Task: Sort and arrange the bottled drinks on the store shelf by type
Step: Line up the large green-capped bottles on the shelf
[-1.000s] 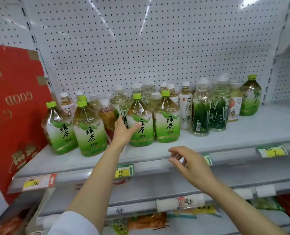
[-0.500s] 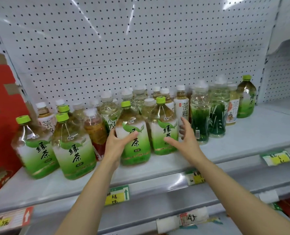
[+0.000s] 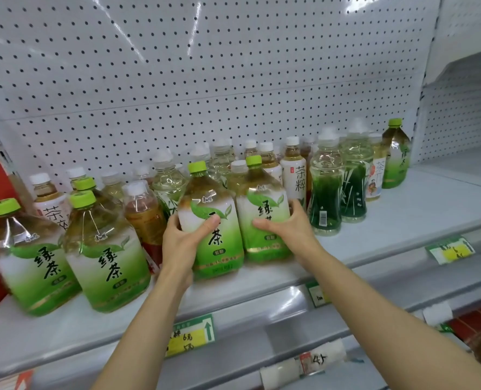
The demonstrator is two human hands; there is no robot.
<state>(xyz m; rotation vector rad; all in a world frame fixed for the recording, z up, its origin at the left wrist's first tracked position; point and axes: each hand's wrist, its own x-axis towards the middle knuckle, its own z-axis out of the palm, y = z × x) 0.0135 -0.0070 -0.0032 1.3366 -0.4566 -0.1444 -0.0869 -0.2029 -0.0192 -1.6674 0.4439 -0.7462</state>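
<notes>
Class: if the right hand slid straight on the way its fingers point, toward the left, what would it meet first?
Probably the green tea bottle that the left hand grips; the right hand holds its neighbour beside it.

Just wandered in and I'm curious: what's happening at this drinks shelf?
A person is sorting bottled teas on a white metal shelf. The left hand grips one large green-capped green tea bottle, the right hand its twin. Both bottles stand upright at the front; two more matching bottles wait further left.
</notes>
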